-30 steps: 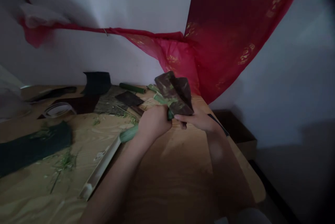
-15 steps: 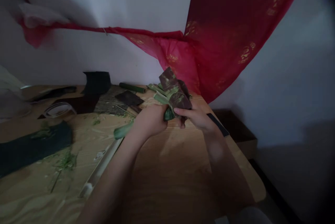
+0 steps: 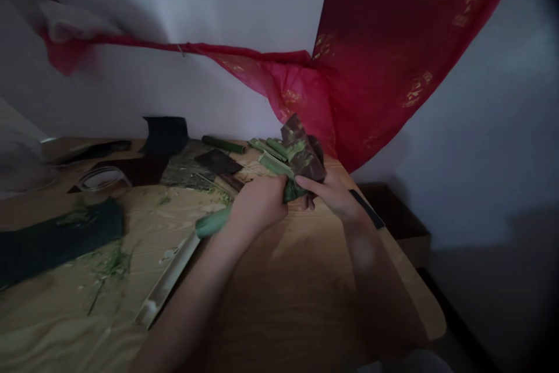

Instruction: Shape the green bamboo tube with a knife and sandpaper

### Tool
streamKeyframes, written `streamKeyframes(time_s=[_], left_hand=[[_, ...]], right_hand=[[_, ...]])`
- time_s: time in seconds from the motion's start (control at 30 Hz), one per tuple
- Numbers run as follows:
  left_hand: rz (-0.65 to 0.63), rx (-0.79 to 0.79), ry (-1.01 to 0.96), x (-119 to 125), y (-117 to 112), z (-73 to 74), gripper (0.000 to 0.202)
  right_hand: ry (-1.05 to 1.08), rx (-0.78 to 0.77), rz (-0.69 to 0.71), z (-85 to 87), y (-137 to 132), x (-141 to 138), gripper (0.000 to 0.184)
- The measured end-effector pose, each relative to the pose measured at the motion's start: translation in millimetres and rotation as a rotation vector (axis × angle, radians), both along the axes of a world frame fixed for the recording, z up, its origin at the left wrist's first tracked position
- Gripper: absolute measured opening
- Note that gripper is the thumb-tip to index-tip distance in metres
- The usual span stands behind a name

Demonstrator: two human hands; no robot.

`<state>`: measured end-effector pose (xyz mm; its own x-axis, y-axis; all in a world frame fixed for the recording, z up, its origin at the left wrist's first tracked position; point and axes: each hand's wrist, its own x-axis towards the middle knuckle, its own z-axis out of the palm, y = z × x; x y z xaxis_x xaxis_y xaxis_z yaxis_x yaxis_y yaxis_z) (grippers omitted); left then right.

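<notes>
- Light wooden table (image 3: 279,286), grain visible; surface dim.
- Red translucent cloth with gold print (image 3: 393,41), draped across the white wall (image 3: 218,0) and hanging down at the right behind the table.
- Pale split bamboo strip (image 3: 168,280), lying flat on the table, running diagonally.
- Dark green flat sheet (image 3: 56,239) at the left edge; loose green shavings (image 3: 111,259) just beside it.
- Black folded sheet (image 3: 166,134), propped up near the wall.
- Short dark green round stick (image 3: 222,144), lying near the wall.
- Small dark square sheet (image 3: 217,160), flat, near the stick.
- Clear ring-shaped object (image 3: 105,178); blurred.
- Brown box (image 3: 402,221), below the table's right side.
</notes>
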<state>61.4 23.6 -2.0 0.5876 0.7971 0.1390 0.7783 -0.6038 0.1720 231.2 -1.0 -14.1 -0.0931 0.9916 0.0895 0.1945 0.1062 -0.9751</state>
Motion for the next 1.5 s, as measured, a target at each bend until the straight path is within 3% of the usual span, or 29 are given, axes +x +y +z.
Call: streamKeyframes(time_s=[0.07,0.17,0.23,0.33,0.4,0.57,0.63,0.73,0.83,0.9,0.97,1.13,1.2,1.37,1.43,1.5], left_hand=[[-0.073,-0.01,0.024,-8,3,4.4,0.028],[-0.02,0.009,0.05,-13,2,6.5,0.028],[0.077,0.032,0.048,-9,-1,3.7,0.027],[0.149,0.026,0.011,0,-5,-2.1,0.025],[0.139,0.006,0.0,2,-3,-3.3,0.025],[-0.028,-0.042,0.022,-11,7,3.6,0.028],[-0.012,-0.03,0.046,-16,8,5.5,0.029],[0.115,0.022,0.09,-13,5,4.0,0.025],[0.177,0.033,0.045,-6,1,0.4,0.027],[0.175,0.026,0.007,-5,1,-1.1,0.029],[0.136,0.014,0.007,-8,5,-1.2,0.029],[0.043,-0.013,0.04,-22,14,1.9,0.028],[0.078,-0.017,0.033,-22,13,2.4,0.03],[0.147,0.028,0.008,-7,3,-0.5,0.027],[0.123,0.008,-0.005,-5,3,-2.1,0.025],[0.084,-0.015,-0.023,-7,6,-2.6,0.024]], right_hand=[[0.015,-0.057,0.143,5.0,-5,8,0.038],[0.009,-0.061,0.128,3.8,-5,2,0.04],[-0.006,-0.014,0.001,-2.7,1,-10,0.039],[-0.019,0.108,-0.313,-12.6,12,-25,0.038],[-0.012,0.112,-0.38,-14.4,14,-26,0.038],[0.066,-0.05,0.066,-6.1,2,-1,0.033],[0.088,-0.065,0.137,-5.6,0,2,0.033],[0.089,-0.072,0.066,-12.1,6,-11,0.038],[0.127,0.015,-0.202,-22.0,15,-30,0.042],[0.163,0.068,-0.292,-26.9,19,-35,0.043],[0.217,0.044,-0.217,-28.5,20,-30,0.044],[0.239,-0.115,0.146,-20.6,14,-8,0.037],[0.214,-0.085,0.107,-18.2,12,-12,0.04],[0.207,0.06,-0.377,-26.4,18,-42,0.048],[0.203,0.082,-0.372,-29.6,20,-39,0.052],[0.214,0.062,-0.18,-29.1,20,-26,0.048]])
